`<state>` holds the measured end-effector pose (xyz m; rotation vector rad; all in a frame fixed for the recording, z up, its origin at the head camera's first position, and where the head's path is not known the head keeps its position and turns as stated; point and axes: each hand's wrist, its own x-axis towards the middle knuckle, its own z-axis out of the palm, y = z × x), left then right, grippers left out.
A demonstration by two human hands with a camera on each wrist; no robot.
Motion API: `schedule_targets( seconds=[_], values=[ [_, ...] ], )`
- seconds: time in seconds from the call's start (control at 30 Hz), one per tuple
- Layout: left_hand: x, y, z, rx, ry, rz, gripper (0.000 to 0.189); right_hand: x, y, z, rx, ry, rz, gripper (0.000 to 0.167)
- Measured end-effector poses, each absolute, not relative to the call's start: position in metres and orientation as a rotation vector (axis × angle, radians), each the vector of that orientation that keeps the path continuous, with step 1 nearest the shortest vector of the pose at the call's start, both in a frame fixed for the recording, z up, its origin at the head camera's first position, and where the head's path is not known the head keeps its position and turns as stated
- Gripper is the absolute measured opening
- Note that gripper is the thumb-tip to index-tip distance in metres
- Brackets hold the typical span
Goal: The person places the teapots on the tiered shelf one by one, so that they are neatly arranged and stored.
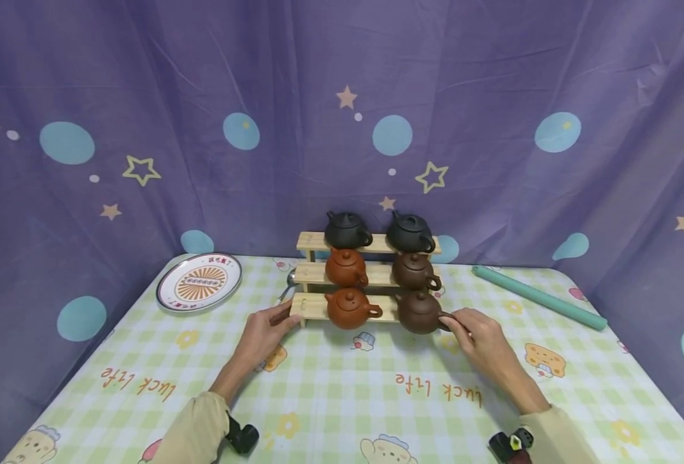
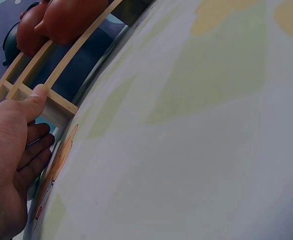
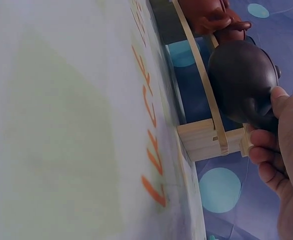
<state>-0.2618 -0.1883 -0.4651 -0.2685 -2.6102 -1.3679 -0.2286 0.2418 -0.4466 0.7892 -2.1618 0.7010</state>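
Observation:
A three-tier wooden rack (image 1: 312, 307) carries several teapots, two on each tier. My right hand (image 1: 483, 338) pinches the handle of a dark brown teapot (image 1: 419, 314) at the right end of the lowest tier; in the right wrist view this teapot (image 3: 241, 75) is against the rack's front slat. At the rack's left end, my left hand (image 1: 260, 338) grips the lowest tier, its thumb on the front edge in the left wrist view. Beside the held teapot sits a reddish-brown teapot (image 1: 349, 310). Another reddish-brown teapot (image 1: 344, 268) and a brown teapot (image 1: 413, 271) occupy the middle tier.
Two black teapots, one at the left (image 1: 346, 231) and one at the right (image 1: 409, 233), top the rack. A patterned plate (image 1: 167, 293) lies far left, with a spoon (image 1: 291, 278) partly behind the rack. A green rod (image 1: 541, 298) lies right. A purple curtain (image 1: 295, 187) hangs behind.

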Motion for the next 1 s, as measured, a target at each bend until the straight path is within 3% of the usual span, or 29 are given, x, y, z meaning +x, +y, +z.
schedule_targets(
  seconds=[1.0],
  values=[
    [-0.262, -0.188, -0.466, -0.283, -2.584, -1.366, 0.055, -0.240, 0.244, -0.451, 0.819, -2.054, 0.659, 0.015]
  ],
)
